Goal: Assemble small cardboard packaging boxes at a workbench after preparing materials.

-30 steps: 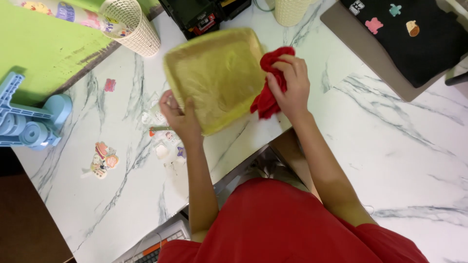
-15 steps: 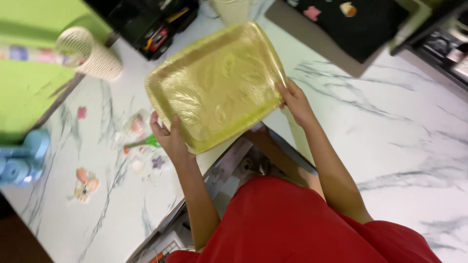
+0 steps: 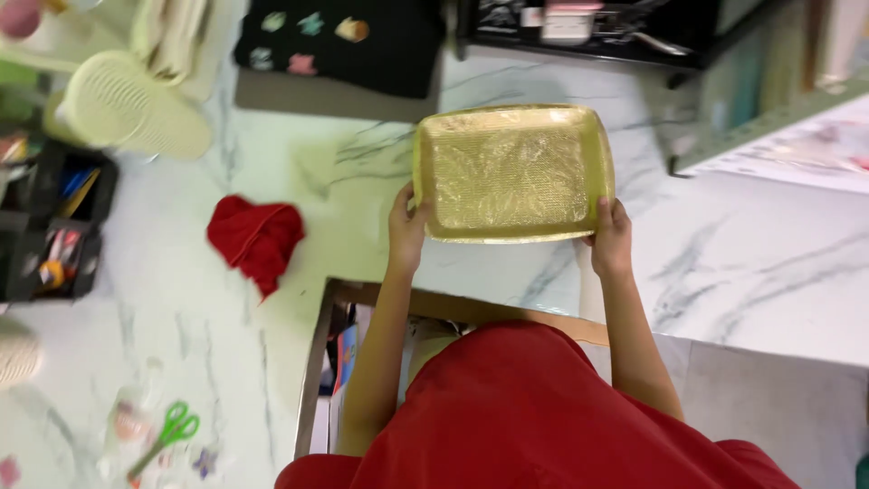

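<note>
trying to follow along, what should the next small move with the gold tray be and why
Probably lower the tray flat onto the marble counter. Both the left hand and right hand grip its near corners, bare counter lies beneath it, and the red cloth lies apart to the left.

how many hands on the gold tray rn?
2. Left hand grips the tray at its near-left corner; right hand grips the near-right corner. No other hands in view.

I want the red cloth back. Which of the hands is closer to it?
Left. The left hand grips the gold tray's edge, on the side toward the red cloth; the right hand grips the far edge.
</note>
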